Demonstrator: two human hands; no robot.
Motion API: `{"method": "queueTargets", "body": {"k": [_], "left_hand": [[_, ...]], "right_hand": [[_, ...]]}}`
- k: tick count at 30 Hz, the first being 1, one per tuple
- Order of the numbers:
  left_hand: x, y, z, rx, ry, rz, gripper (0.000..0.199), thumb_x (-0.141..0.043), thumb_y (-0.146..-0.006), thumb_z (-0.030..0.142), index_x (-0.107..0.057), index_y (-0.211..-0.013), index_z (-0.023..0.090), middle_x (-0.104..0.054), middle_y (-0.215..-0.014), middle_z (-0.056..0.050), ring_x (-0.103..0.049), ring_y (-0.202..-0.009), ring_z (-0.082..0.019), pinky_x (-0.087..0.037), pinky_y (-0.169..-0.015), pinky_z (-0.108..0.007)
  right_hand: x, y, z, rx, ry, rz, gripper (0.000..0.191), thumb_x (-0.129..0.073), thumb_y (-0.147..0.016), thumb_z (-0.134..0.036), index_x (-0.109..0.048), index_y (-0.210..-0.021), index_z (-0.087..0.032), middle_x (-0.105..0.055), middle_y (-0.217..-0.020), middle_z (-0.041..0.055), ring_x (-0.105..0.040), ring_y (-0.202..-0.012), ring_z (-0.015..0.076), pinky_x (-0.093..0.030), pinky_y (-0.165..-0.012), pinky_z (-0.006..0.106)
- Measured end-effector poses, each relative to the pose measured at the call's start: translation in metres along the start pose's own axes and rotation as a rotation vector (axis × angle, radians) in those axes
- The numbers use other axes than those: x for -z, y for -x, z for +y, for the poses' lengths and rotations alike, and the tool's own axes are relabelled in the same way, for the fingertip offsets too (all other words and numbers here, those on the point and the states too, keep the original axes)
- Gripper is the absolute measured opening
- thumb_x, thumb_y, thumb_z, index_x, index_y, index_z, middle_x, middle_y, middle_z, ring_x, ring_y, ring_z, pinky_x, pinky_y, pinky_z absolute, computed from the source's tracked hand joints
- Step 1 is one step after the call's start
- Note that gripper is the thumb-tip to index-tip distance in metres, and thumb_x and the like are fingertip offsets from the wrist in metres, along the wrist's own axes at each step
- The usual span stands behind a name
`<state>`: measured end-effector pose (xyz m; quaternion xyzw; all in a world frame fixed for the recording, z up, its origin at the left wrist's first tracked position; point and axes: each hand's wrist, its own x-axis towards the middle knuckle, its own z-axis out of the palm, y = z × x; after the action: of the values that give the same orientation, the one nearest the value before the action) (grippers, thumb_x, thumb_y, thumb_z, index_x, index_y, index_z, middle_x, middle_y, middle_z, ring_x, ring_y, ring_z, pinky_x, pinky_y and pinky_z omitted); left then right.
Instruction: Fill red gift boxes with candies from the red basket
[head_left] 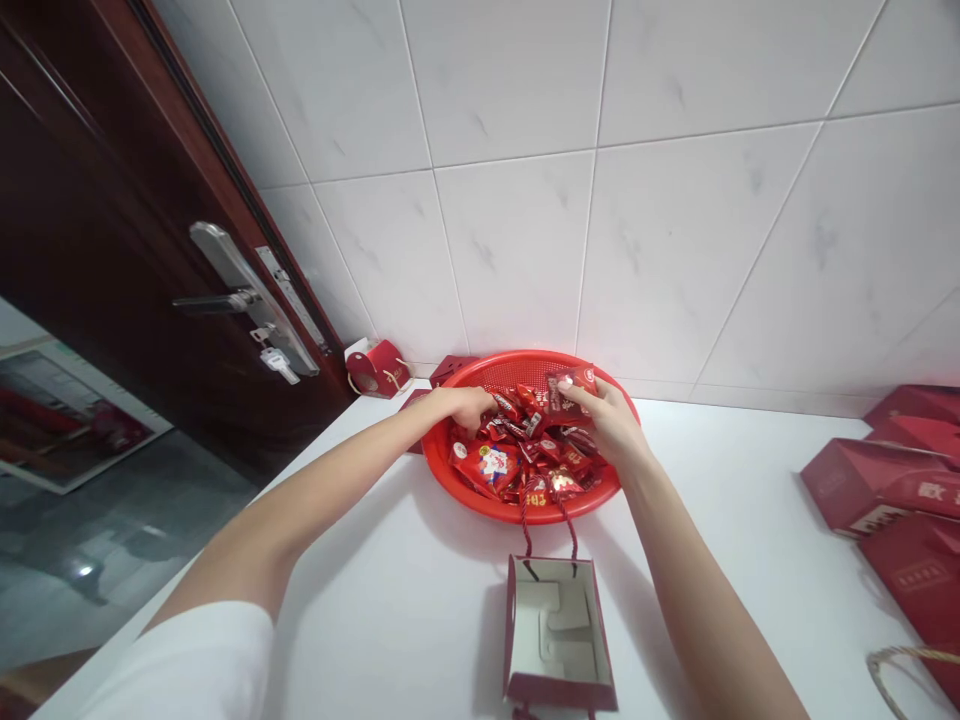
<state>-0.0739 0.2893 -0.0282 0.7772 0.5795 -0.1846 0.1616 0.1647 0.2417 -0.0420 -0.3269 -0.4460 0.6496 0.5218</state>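
Note:
A red plastic basket [442,490] holds a heap of red-wrapped candies [551,450]. My right hand [616,425] grips a dark red candy packet [564,398] between thumb and fingers, over the basket's right side. On the left, my left hand [470,408] reaches into the heap with its fingers curled down at a small wrapped candy [507,405]; what lies in its fingertips is hidden. In front of the basket stands an open dark red gift box [511,630] with a pale inside. Its rope handle [527,530] leans against the basket's rim.
Several closed red boxes [874,485] sit along the right of the white table [360,600]. A small red box [377,367] stands at the back left, by the tiled wall [517,240]. The brown door [112,200] is open at the left, with keys [277,360] hanging in its lock.

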Motion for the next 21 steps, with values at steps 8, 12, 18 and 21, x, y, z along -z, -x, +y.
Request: {"method": "queueTargets", "body": {"k": [8,12,18,21], "left_hand": [[0.02,0.02,-0.019,-0.347,0.669,0.27,0.047,-0.079,-0.061,0.024,-0.078,-0.108,0.018,-0.076,-0.096,-0.005,-0.067,-0.088,-0.022,-0.051,-0.079,-0.031],[0.024,0.027,-0.009,-0.413,0.805,0.316,0.045,-0.082,-0.062,0.021,-0.078,-0.107,0.019,-0.077,-0.103,-0.007,-0.068,-0.093,-0.023,-0.051,-0.083,-0.034],[0.02,0.032,0.006,-0.468,0.818,0.384,0.051,-0.079,-0.061,0.011,-0.076,-0.111,0.022,-0.073,-0.118,-0.008,-0.067,-0.104,-0.026,-0.05,-0.092,-0.041],[0.017,0.032,0.011,-0.498,0.865,0.391,0.057,-0.078,-0.059,0.007,-0.074,-0.114,0.023,-0.074,-0.114,-0.007,-0.065,-0.11,-0.026,-0.049,-0.095,-0.042]], "right_hand": [[0.001,-0.002,0.002,-0.003,-0.009,0.014,0.033,-0.087,-0.063,-0.041,-0.071,-0.084,-0.02,-0.075,-0.08,0.0025,-0.07,-0.073,0.0217,-0.057,-0.069,0.034],[0.002,-0.003,0.003,-0.001,0.001,0.017,0.033,-0.086,-0.064,-0.042,-0.071,-0.084,-0.02,-0.075,-0.079,0.0031,-0.07,-0.072,0.0218,-0.056,-0.069,0.035],[0.003,-0.003,0.002,0.004,-0.013,0.009,0.033,-0.087,-0.063,-0.04,-0.071,-0.084,-0.021,-0.075,-0.08,0.0027,-0.069,-0.073,0.0213,-0.056,-0.07,0.034],[0.002,-0.002,0.001,-0.007,-0.016,0.004,0.033,-0.087,-0.063,-0.04,-0.07,-0.085,-0.021,-0.074,-0.078,0.002,-0.069,-0.072,0.0208,-0.056,-0.07,0.035]]}}
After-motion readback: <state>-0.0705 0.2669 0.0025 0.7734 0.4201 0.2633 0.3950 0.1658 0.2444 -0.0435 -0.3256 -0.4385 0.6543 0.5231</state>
